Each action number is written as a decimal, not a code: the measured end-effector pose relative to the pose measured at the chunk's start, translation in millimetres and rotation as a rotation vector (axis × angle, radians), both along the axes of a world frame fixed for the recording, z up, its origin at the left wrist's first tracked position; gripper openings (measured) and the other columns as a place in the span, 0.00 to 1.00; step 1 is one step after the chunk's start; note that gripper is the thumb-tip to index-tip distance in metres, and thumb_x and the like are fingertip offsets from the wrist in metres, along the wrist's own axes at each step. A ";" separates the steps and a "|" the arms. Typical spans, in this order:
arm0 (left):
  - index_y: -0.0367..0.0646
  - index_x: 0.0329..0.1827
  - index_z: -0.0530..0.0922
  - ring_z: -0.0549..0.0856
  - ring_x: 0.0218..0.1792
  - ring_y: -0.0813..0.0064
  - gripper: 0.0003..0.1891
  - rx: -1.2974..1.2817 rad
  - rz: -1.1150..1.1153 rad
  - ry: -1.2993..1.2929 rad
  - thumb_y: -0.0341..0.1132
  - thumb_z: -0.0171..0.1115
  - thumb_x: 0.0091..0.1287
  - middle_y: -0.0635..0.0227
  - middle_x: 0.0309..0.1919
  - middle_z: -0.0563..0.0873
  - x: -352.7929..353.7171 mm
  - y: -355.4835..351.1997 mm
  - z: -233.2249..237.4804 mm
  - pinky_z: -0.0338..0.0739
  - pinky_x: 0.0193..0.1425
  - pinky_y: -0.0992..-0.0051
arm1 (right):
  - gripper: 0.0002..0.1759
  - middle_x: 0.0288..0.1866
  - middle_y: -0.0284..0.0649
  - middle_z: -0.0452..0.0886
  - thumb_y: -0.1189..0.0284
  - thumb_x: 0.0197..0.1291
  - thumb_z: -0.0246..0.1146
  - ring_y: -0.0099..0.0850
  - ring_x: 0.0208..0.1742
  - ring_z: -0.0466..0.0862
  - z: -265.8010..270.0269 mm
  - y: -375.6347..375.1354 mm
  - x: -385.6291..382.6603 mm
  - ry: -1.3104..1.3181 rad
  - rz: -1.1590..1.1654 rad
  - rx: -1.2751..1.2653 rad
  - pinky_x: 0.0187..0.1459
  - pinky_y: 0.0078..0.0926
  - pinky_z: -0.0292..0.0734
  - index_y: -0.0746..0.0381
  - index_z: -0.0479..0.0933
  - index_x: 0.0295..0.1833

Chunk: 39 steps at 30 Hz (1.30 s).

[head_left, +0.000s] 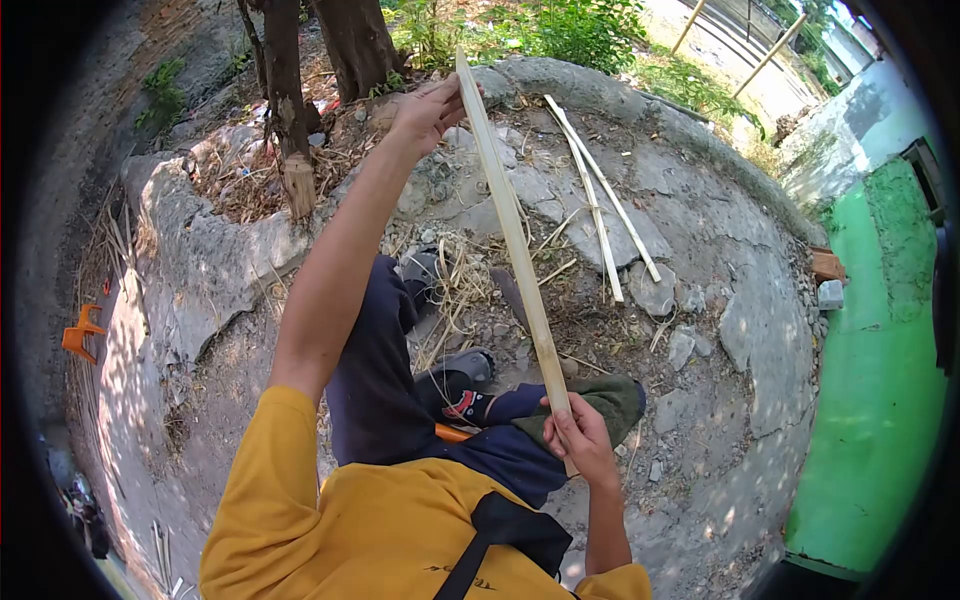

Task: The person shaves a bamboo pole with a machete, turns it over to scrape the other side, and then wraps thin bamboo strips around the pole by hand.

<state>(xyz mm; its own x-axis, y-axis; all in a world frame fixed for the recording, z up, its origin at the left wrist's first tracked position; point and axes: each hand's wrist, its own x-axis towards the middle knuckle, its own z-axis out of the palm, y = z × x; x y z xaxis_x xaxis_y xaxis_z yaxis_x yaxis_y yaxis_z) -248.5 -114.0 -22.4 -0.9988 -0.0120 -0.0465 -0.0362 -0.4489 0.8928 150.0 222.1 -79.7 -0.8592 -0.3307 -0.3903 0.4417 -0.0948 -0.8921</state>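
A long, pale bamboo strip (510, 225) runs upright and slightly tilted in front of me. My left hand (432, 112), arm stretched out, grips it near its far end. Close to my right knee, my right hand (582, 437) is closed around the near end, thumb on top. A dark green cloth (610, 405) lies over the knee under that hand. Thin curled shavings (462, 285) are heaped between my feet. Beside them is a dark, flat, blade-like piece (510, 296), partly hidden by the strip.
Two more pale strips (600, 205) lie on the cracked concrete ahead. Tree trunks (357, 50) and a low curved concrete edge (570, 75) stand beyond. Loose stones (682, 345) are at right, before a green wall (865, 400). An orange plastic chair (83, 332) is far left.
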 end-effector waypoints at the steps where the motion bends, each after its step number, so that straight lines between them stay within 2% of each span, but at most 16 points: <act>1: 0.35 0.67 0.81 0.92 0.59 0.68 0.18 0.001 0.001 0.002 0.39 0.61 0.84 0.57 0.59 0.91 -0.1 3.6 -1.1 0.91 0.64 0.72 | 0.16 0.34 0.34 0.80 0.67 0.87 0.54 0.14 0.25 0.71 1.2 -5.9 -6.2 0.024 -0.037 0.042 0.28 0.15 0.66 0.67 0.76 0.66; 9: 0.32 0.66 0.81 0.91 0.62 0.66 0.18 -0.036 -0.125 0.037 0.36 0.64 0.82 0.57 0.59 0.91 21.7 45.2 7.0 0.89 0.68 0.70 | 0.14 0.30 0.34 0.82 0.71 0.84 0.55 0.14 0.25 0.73 1.7 -45.0 -71.8 0.320 -0.185 0.268 0.28 0.18 0.69 0.69 0.80 0.62; 13: 0.30 0.67 0.79 0.90 0.63 0.62 0.20 0.024 -0.233 0.006 0.40 0.59 0.85 0.52 0.61 0.89 37.4 69.0 12.9 0.89 0.70 0.66 | 0.15 0.33 0.45 0.86 0.73 0.80 0.60 0.35 0.27 0.84 13.9 -67.2 -104.2 0.563 -0.340 0.701 0.35 0.36 0.79 0.68 0.81 0.64; 14: 0.31 0.69 0.77 0.90 0.61 0.62 0.22 0.028 -0.256 0.012 0.42 0.56 0.86 0.54 0.58 0.90 42.2 75.4 16.1 0.88 0.70 0.65 | 0.20 0.40 0.51 0.84 0.76 0.75 0.63 0.46 0.36 0.86 -7.4 -65.8 -117.1 0.857 -0.419 0.816 0.42 0.44 0.81 0.66 0.80 0.70; 16: 0.31 0.71 0.75 0.91 0.60 0.62 0.24 0.029 -0.279 0.026 0.45 0.53 0.88 0.55 0.54 0.90 50.8 87.2 21.7 0.88 0.70 0.63 | 0.24 0.43 0.51 0.81 0.78 0.73 0.63 0.48 0.39 0.86 -1.0 -73.1 -129.1 0.844 -0.429 0.865 0.43 0.45 0.81 0.63 0.79 0.73; 18: 0.34 0.67 0.75 0.89 0.43 0.69 0.25 0.119 -0.295 -0.043 0.51 0.48 0.89 0.67 0.39 0.85 55.1 94.6 23.9 0.89 0.53 0.66 | 0.33 0.46 0.50 0.75 0.82 0.68 0.66 0.51 0.44 0.86 -0.5 -78.6 -138.5 0.862 -0.441 0.929 0.45 0.47 0.80 0.57 0.76 0.79; 19: 0.34 0.67 0.75 0.89 0.43 0.69 0.25 0.119 -0.291 -0.038 0.51 0.48 0.89 0.67 0.39 0.85 50.2 93.1 20.1 0.89 0.53 0.66 | 0.33 0.46 0.50 0.75 0.82 0.68 0.66 0.51 0.44 0.86 -1.4 -79.7 -142.8 0.868 -0.439 0.926 0.45 0.47 0.80 0.57 0.76 0.79; 21: 0.38 0.57 0.76 0.75 0.30 0.76 0.24 0.309 -0.310 -0.043 0.54 0.46 0.89 0.75 0.29 0.71 48.1 90.3 15.3 0.77 0.37 0.72 | 0.28 0.45 0.51 0.79 0.78 0.70 0.68 0.50 0.41 0.85 -4.1 -81.1 -146.7 0.937 -0.442 0.917 0.44 0.47 0.80 0.61 0.78 0.75; 22: 0.44 0.46 0.73 0.63 0.25 0.80 0.22 0.325 -0.226 -0.077 0.55 0.46 0.89 0.79 0.27 0.63 49.9 95.2 19.2 0.64 0.32 0.75 | 0.28 0.45 0.51 0.79 0.78 0.70 0.68 0.50 0.41 0.85 -10.5 -80.5 -147.7 0.937 -0.437 0.916 0.44 0.47 0.80 0.61 0.78 0.75; 25: 0.48 0.43 0.71 0.63 0.24 0.82 0.22 0.348 -0.251 -0.008 0.56 0.47 0.89 0.80 0.25 0.63 44.3 84.6 22.6 0.64 0.31 0.76 | 0.20 0.41 0.50 0.83 0.71 0.72 0.70 0.48 0.37 0.84 -13.0 -80.4 -148.0 0.834 -0.340 0.803 0.42 0.44 0.79 0.64 0.80 0.66; 27: 0.51 0.39 0.68 0.60 0.22 0.83 0.23 0.354 -0.229 -0.024 0.58 0.48 0.88 0.81 0.23 0.60 42.0 80.3 22.5 0.60 0.28 0.76 | 0.15 0.37 0.48 0.86 0.67 0.75 0.69 0.40 0.33 0.84 -3.3 -78.0 -141.3 0.628 -0.179 0.754 0.38 0.38 0.77 0.65 0.80 0.59; 31: 0.53 0.35 0.65 0.56 0.19 0.84 0.25 0.432 -0.290 0.012 0.61 0.49 0.86 0.82 0.22 0.57 41.2 72.6 25.4 0.54 0.24 0.76 | 0.14 0.34 0.41 0.84 0.68 0.76 0.67 0.32 0.31 0.82 -19.8 -69.1 -138.8 0.556 -0.140 0.569 0.36 0.31 0.74 0.65 0.80 0.59; 33: 0.53 0.35 0.64 0.56 0.19 0.85 0.25 0.449 -0.303 -0.017 0.61 0.48 0.87 0.83 0.21 0.57 42.3 72.8 28.0 0.53 0.23 0.77 | 0.19 0.32 0.34 0.79 0.66 0.78 0.66 0.25 0.29 0.76 -21.1 -63.5 -139.5 0.240 0.013 -0.080 0.34 0.27 0.72 0.66 0.77 0.64; 34: 0.53 0.35 0.64 0.56 0.19 0.85 0.25 0.451 -0.303 -0.022 0.61 0.48 0.87 0.83 0.21 0.57 43.3 73.6 29.1 0.53 0.23 0.77 | 0.19 0.32 0.34 0.79 0.66 0.78 0.66 0.25 0.29 0.76 -16.0 -61.8 -137.7 0.236 0.012 -0.079 0.34 0.27 0.72 0.66 0.77 0.64; 36: 0.53 0.34 0.64 0.56 0.19 0.85 0.26 0.465 -0.327 -0.068 0.61 0.47 0.87 0.83 0.21 0.57 44.8 75.4 28.9 0.52 0.23 0.77 | 0.21 0.34 0.34 0.78 0.67 0.81 0.62 0.24 0.29 0.76 -1.7 -60.2 -136.6 -0.041 0.062 -0.494 0.35 0.24 0.72 0.68 0.74 0.69; 39: 0.53 0.34 0.63 0.56 0.18 0.86 0.26 0.456 -0.378 -0.080 0.62 0.47 0.87 0.83 0.21 0.56 47.9 83.7 25.8 0.52 0.22 0.77 | 0.20 0.35 0.33 0.77 0.66 0.83 0.58 0.19 0.29 0.75 4.2 -65.6 -139.5 -0.116 0.067 -0.514 0.32 0.18 0.69 0.63 0.74 0.73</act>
